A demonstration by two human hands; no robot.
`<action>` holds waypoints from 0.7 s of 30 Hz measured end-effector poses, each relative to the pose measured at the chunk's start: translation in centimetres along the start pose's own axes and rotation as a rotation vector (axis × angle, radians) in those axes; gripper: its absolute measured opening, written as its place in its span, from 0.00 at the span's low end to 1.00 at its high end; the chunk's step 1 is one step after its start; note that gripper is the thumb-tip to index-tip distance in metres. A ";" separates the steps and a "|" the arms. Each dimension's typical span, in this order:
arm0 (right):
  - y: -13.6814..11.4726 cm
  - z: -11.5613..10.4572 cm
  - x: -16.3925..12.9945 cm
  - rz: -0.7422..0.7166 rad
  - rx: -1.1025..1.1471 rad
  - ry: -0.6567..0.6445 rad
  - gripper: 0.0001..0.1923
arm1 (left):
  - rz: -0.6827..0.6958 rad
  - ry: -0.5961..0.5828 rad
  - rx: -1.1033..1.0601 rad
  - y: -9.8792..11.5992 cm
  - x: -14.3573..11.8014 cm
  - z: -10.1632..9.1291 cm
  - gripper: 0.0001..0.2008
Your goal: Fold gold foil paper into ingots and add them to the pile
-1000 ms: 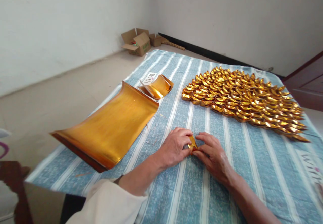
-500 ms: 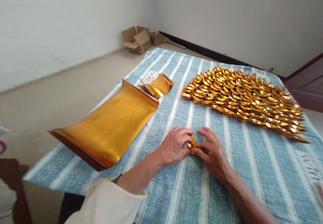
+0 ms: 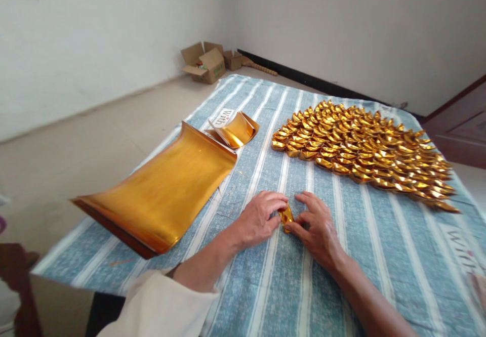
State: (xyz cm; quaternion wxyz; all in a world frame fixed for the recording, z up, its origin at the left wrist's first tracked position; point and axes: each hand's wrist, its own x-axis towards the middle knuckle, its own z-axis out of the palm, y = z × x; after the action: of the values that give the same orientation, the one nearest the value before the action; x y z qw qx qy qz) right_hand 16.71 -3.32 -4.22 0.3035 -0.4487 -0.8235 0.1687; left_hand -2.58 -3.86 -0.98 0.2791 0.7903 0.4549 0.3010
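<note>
A small folded piece of gold foil paper [image 3: 287, 216] lies on the striped cloth between my two hands. My left hand [image 3: 261, 216] has its fingertips on the paper's upper left side. At the lower right, the thumb and index finger of my right hand [image 3: 316, 226] pinch the paper, while its other fingers stretch forward. Ahead to the right sit rows of many folded gold foil ingots [image 3: 360, 150]. To the left lies a large stack of gold foil sheets [image 3: 159, 190], its ends curling up.
A smaller curled gold sheet [image 3: 240, 129] rests past the large stack. Blue-and-white striped cloth [image 3: 243, 296] covers the table. Open cardboard boxes [image 3: 207, 66] stand on the floor by the far wall. A dark red door [image 3: 461, 124] is at the right.
My left fingers have drawn back a little, so more of the folded gold paper shows. The view has shifted slightly; the ingots and sheets stay in place.
</note>
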 end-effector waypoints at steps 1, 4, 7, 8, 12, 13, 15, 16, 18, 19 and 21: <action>0.0 0.0 0.0 0.002 0.000 0.001 0.13 | 0.001 0.007 0.003 0.0 0.0 0.0 0.13; -0.1 0.0 0.1 0.008 -0.001 0.003 0.13 | 0.006 0.058 -0.006 -0.1 0.0 0.2 0.13; -0.1 0.0 0.2 0.022 -0.010 -0.012 0.12 | -0.025 0.149 -0.044 -0.3 -0.2 0.5 0.14; -0.1 0.0 0.2 0.025 -0.012 -0.018 0.12 | -0.043 0.179 -0.050 -0.3 -0.2 0.6 0.14; 0.0 0.1 0.2 0.025 0.001 -0.029 0.11 | -0.094 0.241 -0.013 -0.2 -0.2 0.7 0.15; 0.0 0.2 0.2 0.022 0.004 -0.027 0.11 | -0.102 0.239 -0.001 -0.1 -0.1 0.8 0.14; 0.1 0.3 0.1 0.018 0.006 -0.020 0.11 | -0.132 0.235 0.019 0.3 0.0 0.8 0.13; 0.2 0.3 0.1 0.016 0.005 -0.015 0.11 | -0.161 0.238 0.027 0.5 0.1 0.8 0.12; 0.2 0.4 0.1 0.013 0.003 -0.009 0.11 | -0.242 0.245 0.039 0.8 0.2 0.7 0.12; 0.2 0.4 0.2 0.012 0.002 -0.007 0.12 | -0.285 0.241 0.046 1.0 0.3 0.7 0.11; 0.2 0.5 0.2 0.012 -0.001 -0.006 0.12 | -0.350 0.219 0.063 1.4 0.5 0.6 0.11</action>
State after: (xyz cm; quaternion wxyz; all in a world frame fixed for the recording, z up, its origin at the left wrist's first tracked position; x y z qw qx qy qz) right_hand 16.40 -3.04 -4.61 0.3000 -0.4532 -0.8218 0.1713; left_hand -1.22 -4.11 -0.29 0.2511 0.6703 0.6220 0.3175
